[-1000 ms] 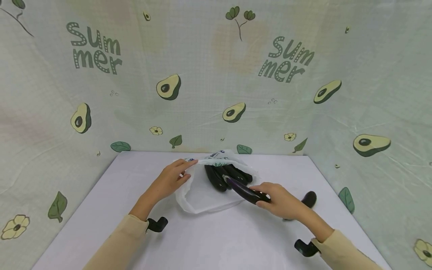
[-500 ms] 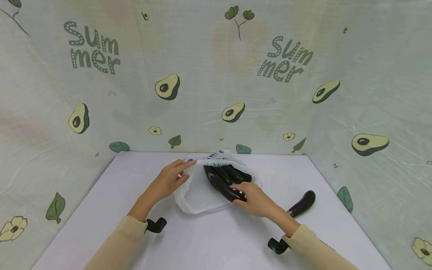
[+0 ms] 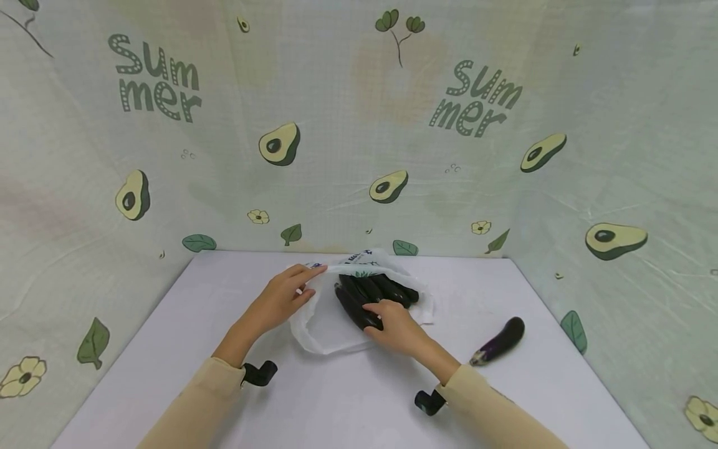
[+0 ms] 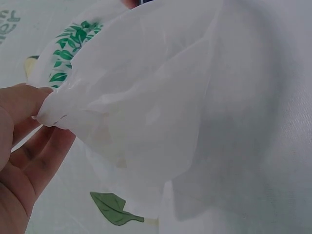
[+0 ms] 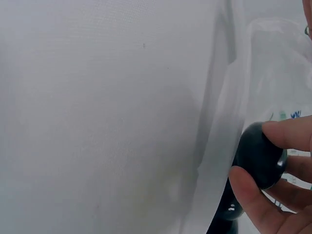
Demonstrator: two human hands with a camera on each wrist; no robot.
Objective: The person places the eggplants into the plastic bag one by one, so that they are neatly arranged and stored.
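Observation:
A white plastic bag (image 3: 331,333) with green and blue print lies at the table's far middle, its mouth toward me. My left hand (image 3: 283,296) pinches the bag's upper edge between thumb and fingers, which the left wrist view shows close up. Inside the bag, several dark eggplants (image 3: 387,288) lie side by side. My right hand (image 3: 401,329) grips the near end of another eggplant (image 3: 354,308) at the bag's mouth, left of the others. In the right wrist view the fingers and thumb wrap this eggplant's rounded end (image 5: 261,156).
One loose eggplant (image 3: 500,340) lies on the white table (image 3: 336,405), right of the bag, its stem end toward me. A printed cloth (image 3: 336,206) hangs behind and along both sides of the table.
My right hand has carried its eggplant leftward into the bag's mouth and laid it beside the others. The left hand keeps its hold on the bag's edge.

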